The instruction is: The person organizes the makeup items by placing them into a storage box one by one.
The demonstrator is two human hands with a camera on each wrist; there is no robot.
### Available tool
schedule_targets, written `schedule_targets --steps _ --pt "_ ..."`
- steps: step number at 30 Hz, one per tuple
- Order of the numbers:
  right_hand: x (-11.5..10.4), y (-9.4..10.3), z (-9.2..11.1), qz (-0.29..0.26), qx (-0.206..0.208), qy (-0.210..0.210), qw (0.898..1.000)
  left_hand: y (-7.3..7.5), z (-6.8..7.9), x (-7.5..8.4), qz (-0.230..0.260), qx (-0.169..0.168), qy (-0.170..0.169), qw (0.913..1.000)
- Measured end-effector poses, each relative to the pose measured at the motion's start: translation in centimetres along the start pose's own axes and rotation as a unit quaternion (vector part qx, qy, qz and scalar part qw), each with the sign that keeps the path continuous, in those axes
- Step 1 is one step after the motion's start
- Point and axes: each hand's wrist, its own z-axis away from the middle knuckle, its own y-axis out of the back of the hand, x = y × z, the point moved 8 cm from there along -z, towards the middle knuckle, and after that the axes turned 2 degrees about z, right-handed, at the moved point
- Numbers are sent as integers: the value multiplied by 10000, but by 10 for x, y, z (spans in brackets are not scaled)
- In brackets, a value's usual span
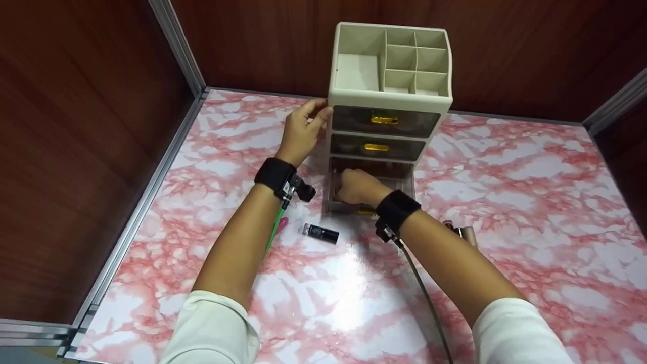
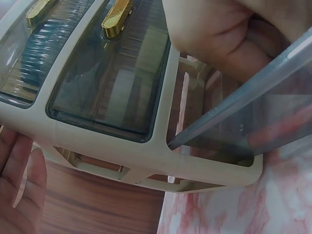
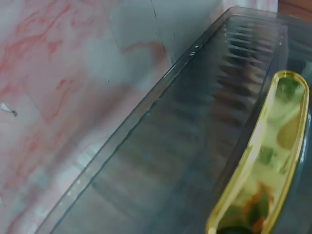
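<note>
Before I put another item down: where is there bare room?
Free: tabletop between the organizer and right wall; the strip between left wall and left forearm; the organizer's large top compartment. Crowded: before the open drawer, around the black tube and right forearm.

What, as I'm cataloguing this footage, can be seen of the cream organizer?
The cream organizer looks plastic and stands upright on the marbled surface, near the back panel. Its top has one large compartment and six small ones. Below are three smoky, transparent drawers with gold handles: the upper two shut, the bottom one pulled open. The left hand appears to touch its side; the right hand is inside the open drawer.
</note>
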Motion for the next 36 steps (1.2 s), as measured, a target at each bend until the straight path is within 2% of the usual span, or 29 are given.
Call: schedule_targets --steps 12,16,18,21,22,24,26,28,31,33,36 --pt "-1 -3 -1 77 -116 -41 9999 0 1 4 -65 -68 -25 10000" --pt "0 -3 -1 -6 -98 -25 9999 0 -1 -1 -95 -42 -2 9999" --pt "-1 -1 1 2 4 59 10000 0 -1 -1 -126 -40 23 9999" --pt "-7 8 8 71 545 377 9978 0 -2 -1 -150 -30 -7 9999" --pt "-11 14 13 160 907 552 9942 0 -2 -1 -136 -33 -15 9999" --pt "-23 27 29 240 1714 935 9805 0 -2 -1 -120 -33 -42 9999" --pt "-39 34 51 369 2360 1406 9608 -1 -2 -2 -115 -35 -54 9999" --pt "-60 31 75 537 2765 2025 9379 -1 -2 -1 -113 -34 -46 9999" --pt "-88 6 103 955 2690 2850 9151 0 -2 -1 -96 -15 -49 9999" --pt "-99 -12 116 1193 2621 3181 9032 1 -2 0 -76 -7 -50 10000" --pt "-104 -36 126 1362 2553 3315 8980 1 -1 -1 -49 -34 -1 10000"
